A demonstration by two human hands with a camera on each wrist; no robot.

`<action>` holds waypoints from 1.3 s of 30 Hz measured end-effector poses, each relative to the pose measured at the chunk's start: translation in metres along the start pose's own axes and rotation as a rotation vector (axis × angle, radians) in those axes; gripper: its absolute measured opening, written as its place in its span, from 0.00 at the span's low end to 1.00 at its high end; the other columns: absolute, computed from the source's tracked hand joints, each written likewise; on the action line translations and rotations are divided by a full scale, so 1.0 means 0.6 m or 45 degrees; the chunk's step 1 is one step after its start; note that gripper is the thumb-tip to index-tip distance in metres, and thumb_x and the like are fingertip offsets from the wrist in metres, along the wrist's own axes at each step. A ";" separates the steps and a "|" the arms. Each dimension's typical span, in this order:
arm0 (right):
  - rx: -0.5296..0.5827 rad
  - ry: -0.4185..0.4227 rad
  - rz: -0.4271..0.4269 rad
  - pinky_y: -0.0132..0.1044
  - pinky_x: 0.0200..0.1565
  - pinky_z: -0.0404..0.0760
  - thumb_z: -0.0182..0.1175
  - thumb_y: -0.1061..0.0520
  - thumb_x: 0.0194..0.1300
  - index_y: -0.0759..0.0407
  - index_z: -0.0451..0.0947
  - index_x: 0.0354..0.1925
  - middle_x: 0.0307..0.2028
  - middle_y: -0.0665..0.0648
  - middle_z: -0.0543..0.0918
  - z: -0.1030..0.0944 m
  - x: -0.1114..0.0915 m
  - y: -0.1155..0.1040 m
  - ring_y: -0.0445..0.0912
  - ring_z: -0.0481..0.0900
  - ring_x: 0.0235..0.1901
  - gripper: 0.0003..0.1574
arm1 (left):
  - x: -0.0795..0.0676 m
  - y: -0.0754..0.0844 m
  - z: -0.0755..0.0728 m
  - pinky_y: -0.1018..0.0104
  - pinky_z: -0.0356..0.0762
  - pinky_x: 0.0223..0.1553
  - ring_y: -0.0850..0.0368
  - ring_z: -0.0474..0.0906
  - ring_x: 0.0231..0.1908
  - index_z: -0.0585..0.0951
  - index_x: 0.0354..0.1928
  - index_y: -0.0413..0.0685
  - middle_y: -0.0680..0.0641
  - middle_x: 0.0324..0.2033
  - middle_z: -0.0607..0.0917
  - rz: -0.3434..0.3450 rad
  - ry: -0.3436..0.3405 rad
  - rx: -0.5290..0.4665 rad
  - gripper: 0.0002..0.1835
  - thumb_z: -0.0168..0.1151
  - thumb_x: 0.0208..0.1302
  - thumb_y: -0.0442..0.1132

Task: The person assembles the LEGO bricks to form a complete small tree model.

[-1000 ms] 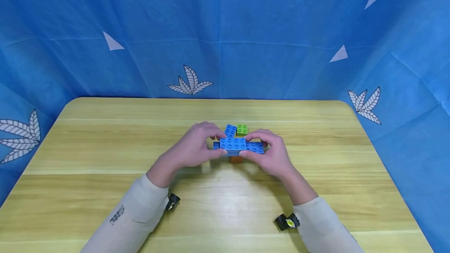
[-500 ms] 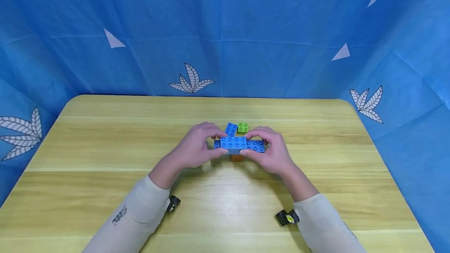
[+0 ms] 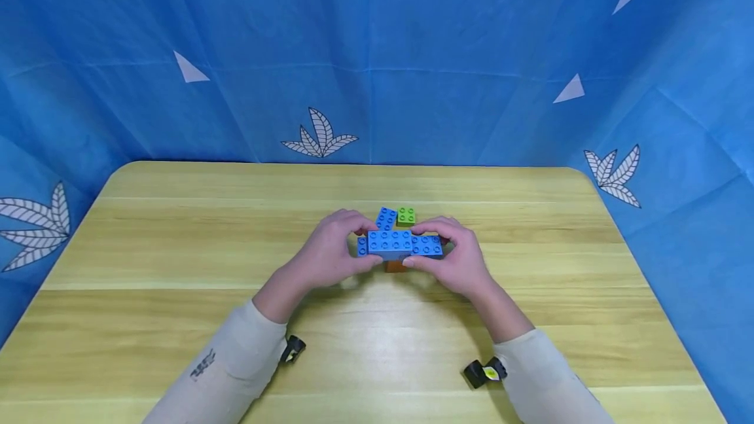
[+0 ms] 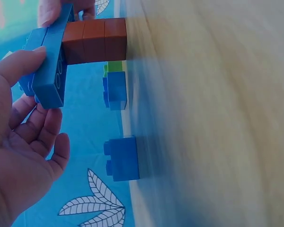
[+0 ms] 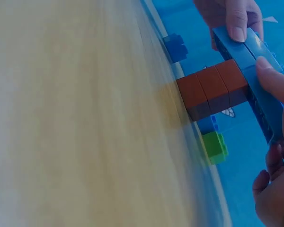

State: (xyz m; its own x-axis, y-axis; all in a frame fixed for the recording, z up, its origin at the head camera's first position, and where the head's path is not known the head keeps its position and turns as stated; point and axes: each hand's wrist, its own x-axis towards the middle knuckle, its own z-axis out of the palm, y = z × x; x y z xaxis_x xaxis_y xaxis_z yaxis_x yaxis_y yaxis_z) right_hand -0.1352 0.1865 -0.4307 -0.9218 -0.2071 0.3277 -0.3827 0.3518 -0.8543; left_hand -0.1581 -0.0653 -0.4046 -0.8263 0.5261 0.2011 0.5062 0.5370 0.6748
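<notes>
A column of stacked reddish-brown bricks (image 4: 94, 41) stands upright on the table. Across its top lies a row of blue bricks (image 5: 265, 99), jutting out to the right in the head view. A blue toy brick (image 3: 390, 241) with two rows of studs sits on that row, toward its left part. My left hand (image 3: 331, 250) pinches the blue toy brick at its left end, thumb in front and fingers behind. My right hand (image 3: 450, 254) pinches around its right end the same way. Fingers hide parts of both ends.
Behind the column, a loose blue brick (image 3: 386, 218) and a lime green brick (image 3: 406, 216) lie on the wooden table (image 3: 177, 247). Another blue brick (image 4: 123, 159) rests on the table to the left. A blue patterned cloth (image 3: 377, 51) hangs beyond the far edge.
Both hands stay on the blue toy brick. My left hand and forearm have shifted slightly toward me, and more of the blue brick at the left shows. The stack holds its place.
</notes>
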 end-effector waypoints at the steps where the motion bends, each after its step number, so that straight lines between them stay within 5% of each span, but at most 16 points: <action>1: 0.005 -0.001 0.016 0.40 0.34 0.71 0.79 0.68 0.46 0.63 0.85 0.48 0.46 0.57 0.85 -0.002 -0.002 -0.005 0.53 0.74 0.39 0.27 | 0.000 -0.001 0.001 0.58 0.75 0.47 0.59 0.73 0.43 0.84 0.49 0.47 0.55 0.40 0.81 -0.003 0.001 -0.005 0.22 0.79 0.53 0.45; 7: 0.033 0.003 0.032 0.42 0.32 0.67 0.76 0.72 0.48 0.71 0.82 0.48 0.41 0.62 0.83 -0.012 -0.012 -0.027 0.60 0.68 0.31 0.26 | -0.001 -0.007 0.001 0.54 0.76 0.45 0.55 0.74 0.44 0.84 0.51 0.47 0.54 0.41 0.81 0.015 0.027 -0.066 0.24 0.79 0.52 0.44; 15: 0.028 0.044 -0.052 0.48 0.42 0.66 0.77 0.71 0.47 0.69 0.83 0.46 0.45 0.63 0.85 -0.005 -0.004 -0.045 0.57 0.72 0.42 0.25 | -0.006 -0.014 -0.003 0.49 0.76 0.46 0.53 0.76 0.47 0.82 0.54 0.49 0.56 0.44 0.81 -0.005 0.030 -0.149 0.27 0.80 0.50 0.39; 22: 0.027 0.063 -0.108 0.48 0.36 0.65 0.76 0.72 0.47 0.69 0.84 0.43 0.43 0.65 0.86 0.005 0.002 -0.052 0.58 0.69 0.39 0.22 | -0.006 -0.015 0.000 0.50 0.77 0.39 0.57 0.75 0.44 0.84 0.52 0.47 0.53 0.43 0.83 0.112 0.064 -0.172 0.22 0.77 0.55 0.42; 30: 0.022 0.014 -0.080 0.43 0.37 0.64 0.76 0.71 0.49 0.63 0.83 0.43 0.44 0.58 0.86 0.005 0.009 0.001 0.56 0.66 0.38 0.21 | -0.003 -0.010 0.000 0.53 0.78 0.44 0.57 0.77 0.45 0.85 0.50 0.44 0.50 0.46 0.84 0.167 0.063 -0.167 0.19 0.75 0.59 0.42; 39: 0.027 -0.033 -0.024 0.43 0.41 0.66 0.77 0.63 0.53 0.55 0.82 0.42 0.45 0.49 0.86 0.005 0.012 0.006 0.50 0.68 0.41 0.19 | -0.005 -0.009 0.003 0.50 0.79 0.33 0.60 0.76 0.41 0.86 0.49 0.44 0.54 0.42 0.84 0.125 0.078 -0.246 0.17 0.76 0.58 0.40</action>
State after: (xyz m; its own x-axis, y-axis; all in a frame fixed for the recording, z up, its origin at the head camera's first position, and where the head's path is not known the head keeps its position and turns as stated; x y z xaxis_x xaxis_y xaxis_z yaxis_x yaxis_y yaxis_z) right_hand -0.1429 0.1836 -0.4326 -0.9123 -0.2369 0.3339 -0.3987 0.3284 -0.8563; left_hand -0.1581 -0.0688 -0.4100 -0.7918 0.5254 0.3113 0.5329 0.3456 0.7724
